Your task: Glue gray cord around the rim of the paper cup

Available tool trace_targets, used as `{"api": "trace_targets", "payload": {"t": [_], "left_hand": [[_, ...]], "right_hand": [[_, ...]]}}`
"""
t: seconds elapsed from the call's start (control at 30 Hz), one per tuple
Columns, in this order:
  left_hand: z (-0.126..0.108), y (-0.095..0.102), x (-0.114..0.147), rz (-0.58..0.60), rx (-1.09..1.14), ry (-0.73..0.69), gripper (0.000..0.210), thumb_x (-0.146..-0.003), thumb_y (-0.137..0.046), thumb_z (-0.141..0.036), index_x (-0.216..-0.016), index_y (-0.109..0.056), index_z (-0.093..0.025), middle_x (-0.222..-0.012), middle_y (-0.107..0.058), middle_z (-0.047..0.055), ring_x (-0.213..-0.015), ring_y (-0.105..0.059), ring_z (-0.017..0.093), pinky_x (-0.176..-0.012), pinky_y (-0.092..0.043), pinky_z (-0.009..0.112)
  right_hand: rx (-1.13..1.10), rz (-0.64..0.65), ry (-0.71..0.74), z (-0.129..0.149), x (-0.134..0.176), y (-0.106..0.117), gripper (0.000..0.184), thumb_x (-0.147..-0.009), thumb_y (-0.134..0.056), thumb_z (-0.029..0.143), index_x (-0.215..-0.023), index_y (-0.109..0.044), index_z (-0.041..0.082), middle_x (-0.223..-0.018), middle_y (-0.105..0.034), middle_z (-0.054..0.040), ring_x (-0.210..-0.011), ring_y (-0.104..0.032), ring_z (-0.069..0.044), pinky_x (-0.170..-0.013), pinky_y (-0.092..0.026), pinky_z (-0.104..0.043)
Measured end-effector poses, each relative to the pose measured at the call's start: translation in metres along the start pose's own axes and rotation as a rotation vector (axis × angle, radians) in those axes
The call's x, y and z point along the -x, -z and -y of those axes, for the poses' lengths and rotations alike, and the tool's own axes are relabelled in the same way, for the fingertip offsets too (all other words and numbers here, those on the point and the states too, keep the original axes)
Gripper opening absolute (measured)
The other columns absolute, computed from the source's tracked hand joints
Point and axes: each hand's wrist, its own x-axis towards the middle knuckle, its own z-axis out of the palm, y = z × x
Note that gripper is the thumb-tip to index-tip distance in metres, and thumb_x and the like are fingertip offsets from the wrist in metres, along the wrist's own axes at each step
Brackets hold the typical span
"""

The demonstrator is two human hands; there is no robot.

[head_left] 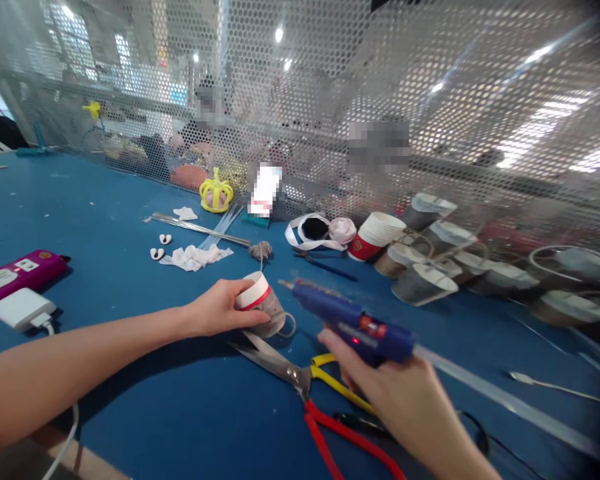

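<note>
My left hand (225, 308) is closed around a small paper cup (256, 293) with a red band, tilted on its side; twine or grey cord covers part of its wall and a loop of it sticks out to the right. In my right hand (380, 380) is a blue hot glue gun (353, 320), a red light glowing on its body and a long clear glue stick (505, 393) running out of its back. Its nozzle points left, a short way from the cup. Large scissors (293, 375) with red and yellow handles lie open beneath both hands.
Several wrapped cups (423, 285) stand at the right, beside a stack of paper cups (380, 233). Pliers (325, 263), a ribbon roll (313, 232), a yellow crown (217, 192) and a phone (266, 190) line the back near a mesh screen (300, 100). A purple power strip (23, 277) lies left.
</note>
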Motion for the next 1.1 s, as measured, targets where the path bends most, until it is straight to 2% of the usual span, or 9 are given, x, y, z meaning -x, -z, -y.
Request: {"api": "trace_targets", "payload": {"t": [0.07,0.17,0.3,0.43,0.7,0.87,1.1], "left_hand": [[-0.001,0.0,0.0,0.007,0.001,-0.011,0.039,-0.069,-0.058,-0.039,-0.096,-0.056,-0.011,-0.077,-0.063,0.003,-0.064,-0.055,0.013,-0.057,-0.043,0.02],[-0.002,0.001,0.0,-0.007,-0.007,-0.006,0.038,-0.069,-0.059,-0.038,-0.094,-0.056,-0.01,-0.076,-0.062,0.003,-0.063,-0.054,0.012,-0.057,-0.043,0.019],[-0.001,0.0,0.0,0.002,0.036,-0.068,0.037,-0.07,-0.058,-0.036,-0.098,-0.056,-0.012,-0.083,-0.062,0.004,-0.07,-0.055,0.013,-0.063,-0.045,0.02],[-0.001,0.0,0.0,0.006,0.037,-0.086,0.036,-0.07,-0.058,-0.036,-0.097,-0.057,-0.012,-0.083,-0.062,0.003,-0.07,-0.055,0.013,-0.063,-0.045,0.021],[0.0,0.0,0.0,0.004,0.032,-0.08,0.037,-0.071,-0.058,-0.037,-0.097,-0.056,-0.011,-0.082,-0.062,0.004,-0.069,-0.055,0.013,-0.063,-0.045,0.021],[-0.001,0.0,0.0,-0.009,0.005,-0.119,0.033,-0.071,-0.058,-0.035,-0.094,-0.057,-0.012,-0.079,-0.06,0.002,-0.067,-0.053,0.011,-0.061,-0.043,0.019],[-0.001,-0.001,0.0,0.012,0.03,-0.133,0.033,-0.072,-0.057,-0.033,-0.097,-0.057,-0.012,-0.083,-0.061,0.003,-0.071,-0.054,0.013,-0.064,-0.044,0.02]], "right_hand": [[0.105,0.037,0.079,-0.001,0.007,-0.012,0.019,-0.058,-0.054,0.024,-0.071,-0.067,0.028,-0.039,-0.051,0.0002,-0.045,-0.054,-0.022,-0.053,-0.041,-0.035],[0.249,0.078,0.199,0.0,0.012,-0.014,0.027,-0.059,-0.049,0.022,-0.078,-0.068,0.028,-0.038,-0.05,-0.0004,-0.047,-0.055,-0.023,-0.054,-0.041,-0.036],[0.212,0.05,0.162,0.011,0.012,-0.012,0.015,-0.067,-0.05,0.03,-0.07,-0.064,0.027,-0.038,-0.05,0.0002,-0.049,-0.056,-0.021,-0.05,-0.043,-0.031],[0.126,0.025,0.102,0.024,0.01,-0.014,0.016,-0.073,-0.046,0.031,-0.063,-0.057,0.026,-0.05,-0.059,-0.0018,-0.049,-0.056,-0.018,-0.05,-0.044,-0.028],[0.097,-0.02,0.08,0.021,0.009,-0.016,0.017,-0.074,-0.045,0.032,-0.063,-0.056,0.025,-0.048,-0.058,-0.0015,-0.043,-0.052,-0.016,-0.045,-0.044,-0.027],[0.096,0.021,0.071,0.024,0.01,-0.016,0.016,-0.073,-0.045,0.029,-0.063,-0.055,0.024,-0.051,-0.059,-0.0016,-0.044,-0.053,-0.016,-0.045,-0.045,-0.027],[0.096,0.014,0.088,0.025,0.009,-0.017,0.015,-0.073,-0.045,0.028,-0.063,-0.056,0.025,-0.05,-0.06,-0.0012,-0.042,-0.052,-0.016,-0.044,-0.045,-0.026]]}}
